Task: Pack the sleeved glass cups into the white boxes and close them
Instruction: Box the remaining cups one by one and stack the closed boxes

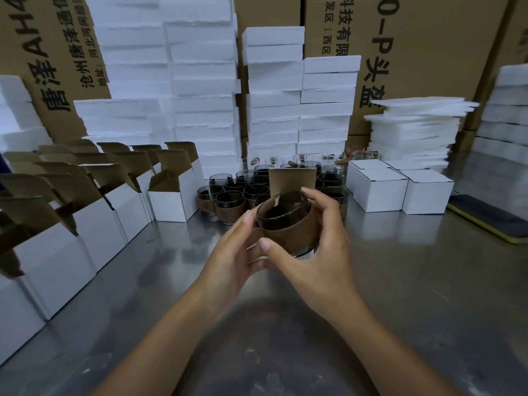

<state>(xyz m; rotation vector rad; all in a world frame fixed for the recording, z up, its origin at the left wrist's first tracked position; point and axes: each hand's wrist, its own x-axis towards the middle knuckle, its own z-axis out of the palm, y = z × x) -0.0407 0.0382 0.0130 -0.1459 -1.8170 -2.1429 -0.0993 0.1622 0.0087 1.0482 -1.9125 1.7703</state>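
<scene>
Smoky glass in a brown sleeve, dead centre of the frame: one sleeved glass cup (287,224) is up off the steel table (414,281), tilted so its mouth faces the camera, and both hands are on it. The right hand (311,252) wraps it from the right, thumb laid across the front of the sleeve, fingers curled over the far rim. The left hand (234,250) comes in from the left, thumb tip against the rim, fingers curled beneath; how far they reach under the base I cannot tell. Just behind the cup stands an upright brown flap (292,181), and around it a cluster of more sleeved cups (228,201) sits on the table. Left side of the frame: rows of open white boxes (171,201), brown-lined flaps standing up. Right of centre: closed white boxes (380,192), packed side by side. A dark slab (485,215) with a yellow edge, phone-like, lies at the right edge. Along the back, stacked white foam blocks (200,81), a pile of thin foam sheets (414,130) and printed brown cartons (428,52) fill the top of the frame.
</scene>
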